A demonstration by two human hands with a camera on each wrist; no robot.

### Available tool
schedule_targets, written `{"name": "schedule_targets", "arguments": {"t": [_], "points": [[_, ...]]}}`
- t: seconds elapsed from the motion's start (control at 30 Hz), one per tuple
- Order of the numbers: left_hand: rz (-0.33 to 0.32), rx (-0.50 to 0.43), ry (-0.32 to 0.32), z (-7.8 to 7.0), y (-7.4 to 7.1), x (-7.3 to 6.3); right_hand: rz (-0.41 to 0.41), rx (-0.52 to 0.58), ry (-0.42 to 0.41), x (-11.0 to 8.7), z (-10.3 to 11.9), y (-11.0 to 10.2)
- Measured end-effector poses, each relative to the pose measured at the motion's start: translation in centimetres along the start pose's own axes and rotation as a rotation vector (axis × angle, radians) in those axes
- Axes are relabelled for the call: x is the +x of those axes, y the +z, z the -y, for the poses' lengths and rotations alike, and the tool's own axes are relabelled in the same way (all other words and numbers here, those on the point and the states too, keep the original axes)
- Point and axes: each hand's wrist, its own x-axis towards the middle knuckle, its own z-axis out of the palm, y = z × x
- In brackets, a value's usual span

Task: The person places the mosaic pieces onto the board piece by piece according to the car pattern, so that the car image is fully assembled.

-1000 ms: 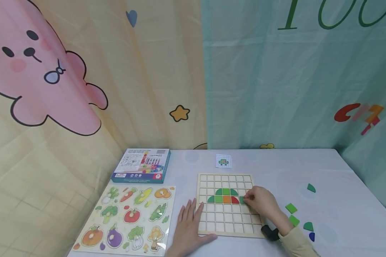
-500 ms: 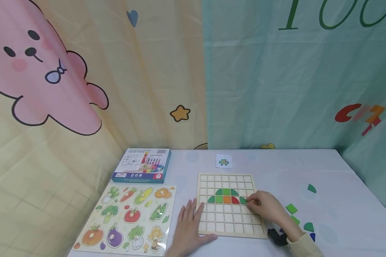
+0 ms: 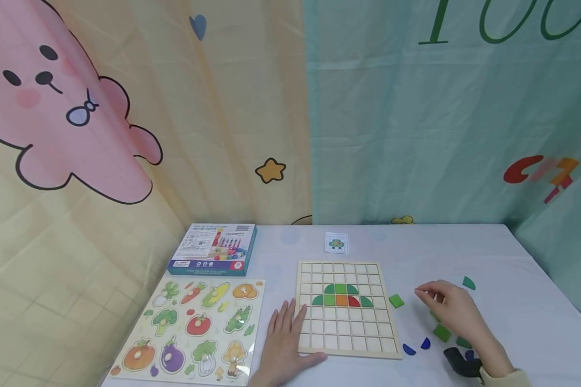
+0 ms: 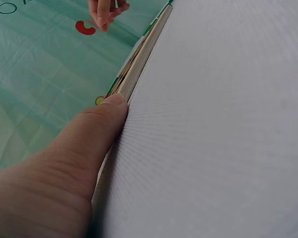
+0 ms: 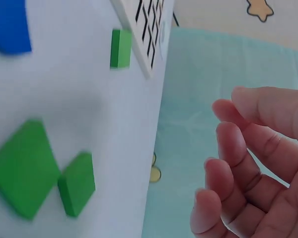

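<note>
My left hand (image 3: 283,344) lies with spread fingers at the lower left corner of the wooden grid board (image 3: 345,327); its thumb touches the front edge. Green, orange and red pieces form a dome in the grid, with a green quarter-round piece (image 3: 366,302) at its right end. Right of the board, my right hand (image 3: 452,309) hovers above the table with loosely bent fingers. The right wrist view shows nothing between those fingers (image 5: 231,141). Beneath and around this hand lie green square pieces (image 3: 441,332), partly hidden by it.
A green square (image 3: 396,301) and blue pieces (image 3: 409,349) lie beside the board. Another green quarter-round (image 3: 468,283) is farther right. Behind the board lies a small pattern card (image 3: 336,243). A vegetable puzzle (image 3: 184,328) and a box (image 3: 213,250) occupy the left side.
My right hand has let go of the green quarter-round, which stays in the grid, and moved right, off the board. Pieces it had covered beside the board now show. My left hand has stayed put.
</note>
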Motion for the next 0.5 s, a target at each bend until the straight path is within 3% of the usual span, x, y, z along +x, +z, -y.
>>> {"name": "schedule_targets", "arguments": {"t": [0.2,0.5], "points": [[-0.006,0.005,0.001,0.1,0.0,0.0,-0.049,-0.03,0.007,-0.6,-1.4,-1.6],[-0.041,0.007,0.026,0.2,0.3,-0.1,0.018,-0.084,0.055,-0.2,-4.1,-3.0]]}}
